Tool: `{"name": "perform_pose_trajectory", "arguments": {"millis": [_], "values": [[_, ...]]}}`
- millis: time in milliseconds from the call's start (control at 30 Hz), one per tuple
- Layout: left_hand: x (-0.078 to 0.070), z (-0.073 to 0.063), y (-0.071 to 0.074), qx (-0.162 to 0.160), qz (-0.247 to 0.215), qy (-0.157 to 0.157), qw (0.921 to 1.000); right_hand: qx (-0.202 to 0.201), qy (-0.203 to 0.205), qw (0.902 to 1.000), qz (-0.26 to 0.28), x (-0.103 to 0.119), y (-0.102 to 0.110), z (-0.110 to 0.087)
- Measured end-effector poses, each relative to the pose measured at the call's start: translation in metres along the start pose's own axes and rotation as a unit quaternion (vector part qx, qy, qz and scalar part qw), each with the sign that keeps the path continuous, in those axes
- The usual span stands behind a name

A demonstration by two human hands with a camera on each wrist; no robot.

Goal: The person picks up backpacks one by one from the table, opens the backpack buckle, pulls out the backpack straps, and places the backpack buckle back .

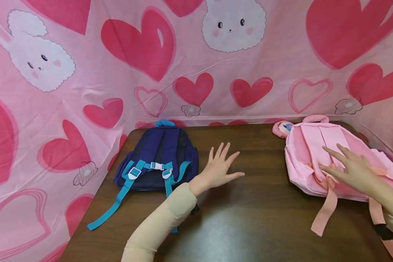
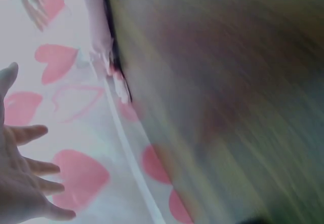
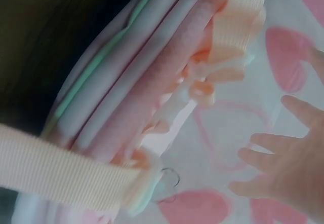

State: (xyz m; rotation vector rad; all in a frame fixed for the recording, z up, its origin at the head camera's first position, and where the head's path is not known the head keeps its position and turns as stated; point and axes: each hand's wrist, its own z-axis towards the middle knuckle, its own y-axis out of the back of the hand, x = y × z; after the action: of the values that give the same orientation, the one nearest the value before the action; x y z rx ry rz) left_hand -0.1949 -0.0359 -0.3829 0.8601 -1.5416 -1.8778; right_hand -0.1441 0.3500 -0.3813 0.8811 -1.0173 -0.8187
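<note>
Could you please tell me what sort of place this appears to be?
Probably a small indoor staging area: pink heart-print sheeting hangs behind and beside a brown wood-look table, on which a navy backpack and a pink backpack lie.

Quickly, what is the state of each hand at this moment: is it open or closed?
Left hand: open, fingers spread, holding nothing.
Right hand: open, near the pink backpack, holding nothing.
</note>
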Motion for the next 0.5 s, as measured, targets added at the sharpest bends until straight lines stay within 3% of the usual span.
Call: {"name": "perform_pose_trajectory", "arguments": {"millis": [467,500], "values": [[-0.043,0.025,-0.017,-0.010,-0.018,-0.063,0.9978,-0.026,-0.063,0.9974,0.025,-0.034,0.012,-0.017],[-0.046,0.027,-0.017,-0.012,-0.019,-0.067,0.9975,-0.031,-0.030,0.9989,0.015,-0.040,0.011,-0.019]]}}
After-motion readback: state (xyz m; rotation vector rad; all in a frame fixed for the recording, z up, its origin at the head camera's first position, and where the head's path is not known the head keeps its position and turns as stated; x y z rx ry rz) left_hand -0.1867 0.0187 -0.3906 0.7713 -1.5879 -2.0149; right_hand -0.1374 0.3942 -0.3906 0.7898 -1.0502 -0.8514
